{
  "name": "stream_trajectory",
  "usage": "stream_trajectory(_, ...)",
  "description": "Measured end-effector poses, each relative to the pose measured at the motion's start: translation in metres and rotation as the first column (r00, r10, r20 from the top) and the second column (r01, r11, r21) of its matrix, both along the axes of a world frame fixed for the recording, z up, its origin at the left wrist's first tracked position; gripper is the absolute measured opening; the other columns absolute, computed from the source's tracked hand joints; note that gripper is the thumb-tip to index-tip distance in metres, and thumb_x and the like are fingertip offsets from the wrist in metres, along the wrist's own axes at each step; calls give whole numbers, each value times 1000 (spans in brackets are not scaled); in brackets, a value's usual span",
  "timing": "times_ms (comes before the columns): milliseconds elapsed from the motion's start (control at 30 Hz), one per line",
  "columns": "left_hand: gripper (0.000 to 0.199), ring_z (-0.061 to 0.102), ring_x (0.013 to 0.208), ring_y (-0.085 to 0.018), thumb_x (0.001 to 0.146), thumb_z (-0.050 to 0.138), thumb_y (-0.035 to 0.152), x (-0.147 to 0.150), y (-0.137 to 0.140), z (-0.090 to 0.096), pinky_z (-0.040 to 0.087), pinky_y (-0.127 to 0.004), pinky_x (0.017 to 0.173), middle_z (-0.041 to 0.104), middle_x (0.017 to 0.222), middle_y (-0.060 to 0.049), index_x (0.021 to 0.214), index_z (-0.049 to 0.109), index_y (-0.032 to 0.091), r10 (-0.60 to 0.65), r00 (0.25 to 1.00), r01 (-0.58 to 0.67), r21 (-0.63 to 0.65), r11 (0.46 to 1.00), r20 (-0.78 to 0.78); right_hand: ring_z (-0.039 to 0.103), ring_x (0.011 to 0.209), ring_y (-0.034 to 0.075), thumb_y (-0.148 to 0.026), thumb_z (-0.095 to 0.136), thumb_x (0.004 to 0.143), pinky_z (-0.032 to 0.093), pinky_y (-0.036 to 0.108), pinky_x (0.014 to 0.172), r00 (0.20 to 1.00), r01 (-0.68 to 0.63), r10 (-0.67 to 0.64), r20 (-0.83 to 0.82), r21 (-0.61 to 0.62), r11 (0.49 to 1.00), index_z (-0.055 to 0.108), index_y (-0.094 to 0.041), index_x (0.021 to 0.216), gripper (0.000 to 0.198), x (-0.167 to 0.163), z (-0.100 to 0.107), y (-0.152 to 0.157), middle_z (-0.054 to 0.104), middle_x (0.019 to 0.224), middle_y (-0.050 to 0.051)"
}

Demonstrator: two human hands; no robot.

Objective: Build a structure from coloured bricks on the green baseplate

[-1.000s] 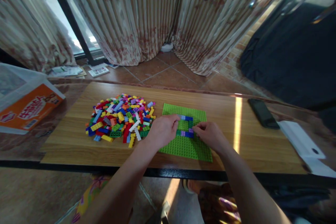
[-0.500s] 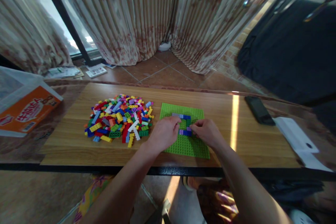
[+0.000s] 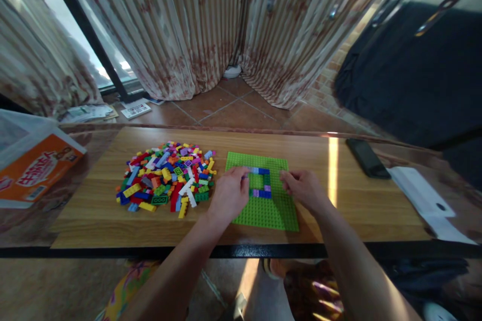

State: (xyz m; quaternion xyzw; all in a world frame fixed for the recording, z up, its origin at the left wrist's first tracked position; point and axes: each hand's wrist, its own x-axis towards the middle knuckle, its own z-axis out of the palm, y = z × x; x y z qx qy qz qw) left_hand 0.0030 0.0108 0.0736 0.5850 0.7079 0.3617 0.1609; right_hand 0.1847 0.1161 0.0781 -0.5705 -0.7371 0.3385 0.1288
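A green baseplate [image 3: 263, 215] lies on the wooden table, carrying a small rectangular outline of toy bricks [image 3: 267, 180] in blue, light blue, purple and dark green. My left hand [image 3: 230, 191] rests over the plate's left part, its fingers closed at the outline's left side and hiding part of it. What sits between those fingertips is hidden. To the right of the outline, apart from the bricks, my right hand [image 3: 304, 188] hovers over the plate's right edge. Its fingers are curled together and no brick shows in them.
Left of the plate spreads a heap of loose mixed-colour bricks [image 3: 165, 175]. A black phone [image 3: 368, 158] and a white paper strip [image 3: 419, 190] lie at the right. An orange-and-white bag [image 3: 45, 160] stands at the far left. Curtains [image 3: 169, 35] hang beyond the table [image 3: 316, 150].
My right hand has drawn back to the right, off the bricks, uncovering the outline's right side. My left hand stays at the left side. The whole view has shifted slightly.
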Motion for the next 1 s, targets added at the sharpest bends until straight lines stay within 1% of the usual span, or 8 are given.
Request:
stream_trajectory(100,23,64,93,-23,87,48,11,1,0,0,51,-38,88,68,101,-10,103,63,15,31,1000,-31,-17,999,2,57,55,17,-47,44,88,35,28,53,993,31,-51,107,178,984,66,-18,66,43,3,7,3,64,59,5)
stream_trajectory(200,25,64,97,-23,86,48,9,4,-2,-1,51,-38,90,67,105,-12,106,63,14,50,998,-48,-38,998,46,58,58,17,-47,42,89,33,28,54,988,-7,-29,150,232,973,66,-19,67,43,0,11,2,65,61,5)
stream_trajectory(300,26,66,95,-21,84,49,8,8,-4,-2,53,-37,89,68,104,-10,104,63,15,44,992,-37,-68,997,117,56,55,17,-46,42,89,31,28,53,986,-15,-25,166,237,971,65,-20,66,42,-4,9,1,64,60,5)
stream_trajectory(433,26,67,92,-19,83,48,6,8,-3,-4,54,-35,87,70,101,-8,102,63,18,38,976,-26,-59,998,214,58,58,17,-43,41,90,33,28,55,988,-27,-11,154,236,971,65,-20,69,40,-7,0,4,66,63,5)
stream_trajectory(567,27,68,85,-18,83,48,7,1,1,-8,55,-31,77,72,97,-7,102,63,18,60,951,-36,-87,996,304,60,60,17,-42,39,91,36,28,56,994,-59,40,98,193,979,63,-20,70,39,-11,-9,8,67,67,5)
stream_trajectory(667,28,68,80,-17,83,48,8,-3,3,-11,55,-29,72,72,95,-7,105,63,17,63,942,-28,-109,994,328,61,61,17,-42,40,91,38,27,57,998,-47,39,50,170,984,63,-21,74,36,-14,-14,10,68,70,5)
stream_trajectory(800,24,68,79,-18,86,47,13,-4,4,-12,55,-30,71,72,92,-7,103,64,17,65,939,-30,-107,994,338,62,61,18,-42,39,91,39,27,56,1000,-26,24,12,150,988,65,-20,83,35,-16,-16,12,69,73,5)
stream_trajectory(1000,20,68,78,-17,87,48,14,-3,5,-9,55,-29,69,72,85,-6,97,66,17,70,935,-34,-112,993,346,63,64,19,-41,38,93,40,28,58,998,-42,35,47,157,987,67,-19,87,37,-20,-16,14,69,75,6)
